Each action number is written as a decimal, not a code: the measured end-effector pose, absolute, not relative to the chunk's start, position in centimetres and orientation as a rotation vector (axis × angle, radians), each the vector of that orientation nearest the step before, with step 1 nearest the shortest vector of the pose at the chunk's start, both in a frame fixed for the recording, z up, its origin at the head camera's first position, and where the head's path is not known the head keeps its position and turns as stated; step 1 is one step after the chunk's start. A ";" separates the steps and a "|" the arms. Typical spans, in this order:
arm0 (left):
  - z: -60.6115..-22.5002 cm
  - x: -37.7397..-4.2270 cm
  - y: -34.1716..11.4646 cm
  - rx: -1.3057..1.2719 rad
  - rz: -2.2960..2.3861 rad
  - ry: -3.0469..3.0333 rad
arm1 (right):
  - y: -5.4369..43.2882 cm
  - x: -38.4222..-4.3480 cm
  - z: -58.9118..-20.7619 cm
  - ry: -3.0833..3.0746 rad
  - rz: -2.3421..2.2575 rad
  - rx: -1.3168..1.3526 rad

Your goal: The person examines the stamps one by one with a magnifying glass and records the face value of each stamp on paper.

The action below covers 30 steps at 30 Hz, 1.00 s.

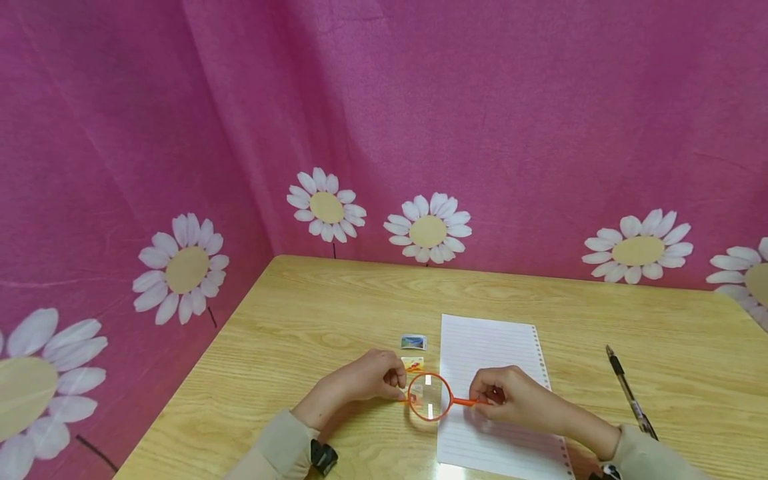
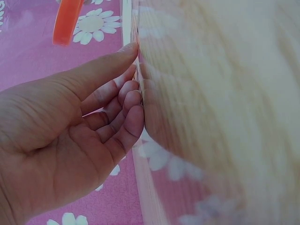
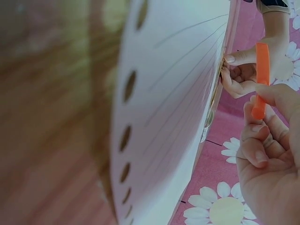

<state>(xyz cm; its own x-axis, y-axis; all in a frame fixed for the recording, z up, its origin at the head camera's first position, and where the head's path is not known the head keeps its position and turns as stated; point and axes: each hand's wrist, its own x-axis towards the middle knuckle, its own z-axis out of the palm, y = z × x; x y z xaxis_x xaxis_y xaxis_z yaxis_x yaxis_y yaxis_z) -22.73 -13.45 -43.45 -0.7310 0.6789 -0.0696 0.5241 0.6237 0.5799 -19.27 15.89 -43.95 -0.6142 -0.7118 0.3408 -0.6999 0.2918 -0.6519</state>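
Observation:
My right hand pinches the handle of an orange-rimmed magnifying glass and holds its lens above the table. In the right wrist view, the orange magnifying glass appears edge-on at the right fingertips. My left hand has its fingertips down at the table, pinching the left edge of a small stamp partly seen through the lens. The left wrist view shows the left hand with thumb and curled fingers at the surface; the stamp is hidden there. Behind it lie a yellow-and-red stamp and a blue-green stamp.
A lined sheet of paper with punched holes lies right of the stamps, under my right hand. Farther right is a black pen. The wooden table meets a pink curtain printed with daisies at the back and left.

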 end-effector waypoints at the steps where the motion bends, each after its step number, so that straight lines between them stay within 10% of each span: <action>1: -43.4 -22.7 -13.4 0.973 0.787 2.565 | 15.9 -19.3 -44.0 2.514 -1.255 -1.374; 30: -43.5 -22.7 -13.4 0.949 0.788 2.564 | 16.4 -19.2 -44.0 2.531 -1.278 -1.367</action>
